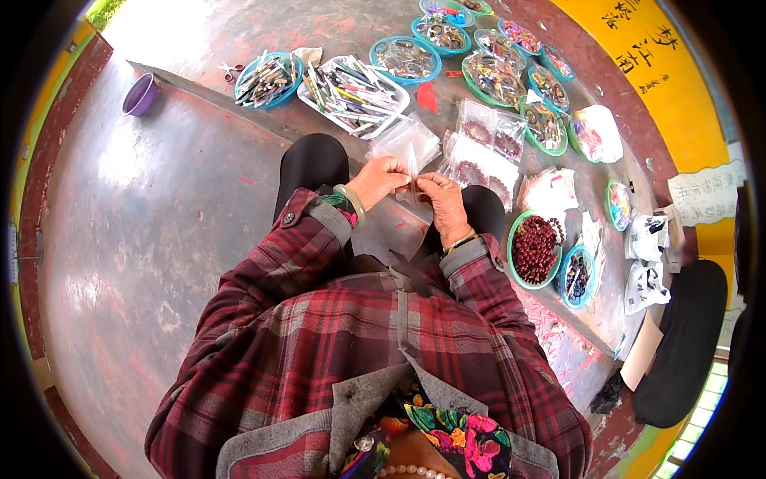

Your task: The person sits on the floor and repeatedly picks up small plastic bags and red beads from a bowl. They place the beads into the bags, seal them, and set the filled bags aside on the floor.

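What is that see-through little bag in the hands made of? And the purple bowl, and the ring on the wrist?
The small clear bag, held by the left hand and right hand, looks like thin glossy plastic film: you can see through it and it crinkles. The purple bowl looks like smooth moulded plastic, evenly coloured. The pale green bangle seems polished stone, perhaps jade, or glass; the picture cannot settle which.

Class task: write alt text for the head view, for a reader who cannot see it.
Both hands, left hand and right hand, pinch a small clear plastic bag above the lap. Beyond lie bagged bead bracelets, a bowl of dark red beads and trays of trinkets.
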Tool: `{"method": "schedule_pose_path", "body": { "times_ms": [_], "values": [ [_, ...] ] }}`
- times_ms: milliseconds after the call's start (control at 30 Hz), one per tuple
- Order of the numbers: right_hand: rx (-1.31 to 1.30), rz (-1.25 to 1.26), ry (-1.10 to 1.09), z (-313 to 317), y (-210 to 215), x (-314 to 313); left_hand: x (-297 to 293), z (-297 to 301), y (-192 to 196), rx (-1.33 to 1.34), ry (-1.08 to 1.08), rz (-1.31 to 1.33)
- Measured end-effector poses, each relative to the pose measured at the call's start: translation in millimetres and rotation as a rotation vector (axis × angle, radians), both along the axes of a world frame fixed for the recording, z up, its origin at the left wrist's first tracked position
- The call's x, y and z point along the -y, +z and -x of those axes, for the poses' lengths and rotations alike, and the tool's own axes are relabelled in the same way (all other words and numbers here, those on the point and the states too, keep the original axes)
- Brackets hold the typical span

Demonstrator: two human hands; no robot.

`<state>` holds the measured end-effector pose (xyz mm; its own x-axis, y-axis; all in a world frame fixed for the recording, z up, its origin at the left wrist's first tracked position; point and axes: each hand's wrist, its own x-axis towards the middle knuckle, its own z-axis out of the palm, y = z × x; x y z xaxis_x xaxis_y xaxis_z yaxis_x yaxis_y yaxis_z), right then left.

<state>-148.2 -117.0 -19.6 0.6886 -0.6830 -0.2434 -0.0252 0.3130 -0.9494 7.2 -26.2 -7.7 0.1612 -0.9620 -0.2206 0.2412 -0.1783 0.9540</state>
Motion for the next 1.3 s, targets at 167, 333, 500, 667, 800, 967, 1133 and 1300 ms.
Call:
{"method": "schedule_pose_path", "body": {
  "times_ms": [167, 333, 500, 667, 800, 967, 1133, 1300],
  "values": [
    [0.036, -0.089, -0.049, -1.3, -10.2, 3.8, 2.5, -1.0, -10.7, -0.106, 0.042, 0.002],
    [0.016, -0.045, -0.148, -1.2, -8.9, 3.5, 4.4, -0.9, -8.0, -0.165, 0.162, -0.088],
    [-0.188, 0.242, -0.154, -4.7, -13.3, 4.3, 5.6, -5.1, -25.7, -0.257, 0.234, -0.030],
    [-0.218, 0.549, -0.103, -8.4, -15.1, -3.0, 4.5, 2.8, -4.6, -0.067, 0.286, -0.112],
    [-0.277, 0.835, -0.042, -7.9, -17.3, -4.1, 2.3, 3.2, 10.4, 0.269, 0.279, -0.242],
    [-0.359, 1.075, -0.043, -9.3, -12.4, -7.4, 5.5, -5.0, -20.0, 0.799, 0.352, -0.167],
    [-0.463, 0.990, -0.084, -3.8, -7.0, -3.3, 5.0, -5.5, -33.9, 1.089, 0.259, 0.094],
    [-0.458, 0.985, -0.064, -3.2, -13.4, -0.1, 4.4, 0.9, -38.9, 1.132, -0.006, 0.023]
  ]
}}
